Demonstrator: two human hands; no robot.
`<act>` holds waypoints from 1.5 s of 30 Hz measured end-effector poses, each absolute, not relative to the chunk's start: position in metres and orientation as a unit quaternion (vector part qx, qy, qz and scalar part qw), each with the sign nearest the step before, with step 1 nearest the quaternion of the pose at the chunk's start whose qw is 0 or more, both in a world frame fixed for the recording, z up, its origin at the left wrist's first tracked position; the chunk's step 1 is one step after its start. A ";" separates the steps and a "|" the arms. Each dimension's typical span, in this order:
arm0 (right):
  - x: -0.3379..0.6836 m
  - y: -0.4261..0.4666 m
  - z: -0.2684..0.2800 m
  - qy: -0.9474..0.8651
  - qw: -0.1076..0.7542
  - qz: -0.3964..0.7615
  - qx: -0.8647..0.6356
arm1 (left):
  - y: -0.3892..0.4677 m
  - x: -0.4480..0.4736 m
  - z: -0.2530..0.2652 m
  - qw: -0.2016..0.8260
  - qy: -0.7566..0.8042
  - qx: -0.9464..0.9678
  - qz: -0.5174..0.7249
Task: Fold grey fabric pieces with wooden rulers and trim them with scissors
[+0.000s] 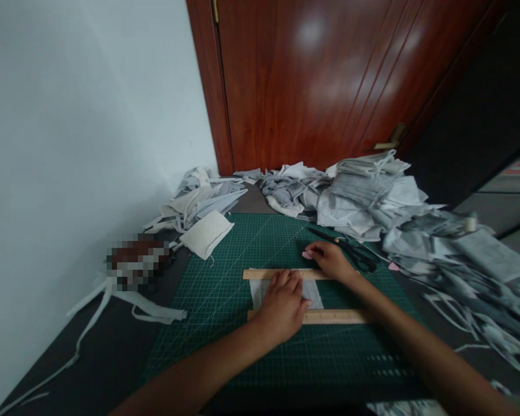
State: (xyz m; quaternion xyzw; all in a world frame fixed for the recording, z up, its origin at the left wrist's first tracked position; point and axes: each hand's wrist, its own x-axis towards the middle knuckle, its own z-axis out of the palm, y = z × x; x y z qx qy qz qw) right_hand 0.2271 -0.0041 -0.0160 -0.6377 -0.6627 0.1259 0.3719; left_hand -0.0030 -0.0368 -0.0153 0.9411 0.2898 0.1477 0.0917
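My left hand (pixel 283 306) lies flat on a small grey piece of fabric (pixel 314 296), its fingertips reaching onto the upper wooden ruler (pixel 255 274). A second wooden ruler (pixel 335 316) lies along the fabric's near edge, beneath the heel and thumb side of that hand. Just beyond the upper ruler, my right hand (pixel 331 261) pinches a small pink piece of tailor's chalk (pixel 307 255) between thumb and fingers. Black scissors (pixel 356 254) rest on the green cutting mat (pixel 208 341), behind and to the right of my right hand.
Heaps of grey and white fabric (pixel 364 196) line the back and right of the table. Another fabric pile (pixel 190 202) and a folded cream cloth (pixel 207 234) sit at the left. A pink chip (pixel 393 266) lies near the scissors. Loose strips (pixel 156 309) trail at left.
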 end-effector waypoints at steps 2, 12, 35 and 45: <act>0.241 -0.009 -0.017 -0.647 0.370 0.110 -0.658 | -0.037 -0.003 -0.013 0.094 0.291 0.943 0.133; 0.251 -0.043 0.008 -0.729 0.229 0.216 -0.608 | -0.036 -0.001 -0.006 0.092 0.291 0.947 0.102; 0.252 -0.048 0.007 -0.758 0.185 0.212 -0.589 | -0.040 -0.002 -0.008 -0.011 0.220 0.971 0.092; 0.251 -0.045 0.002 -0.754 0.196 0.200 -0.594 | -0.031 -0.008 0.006 0.091 0.145 0.983 0.073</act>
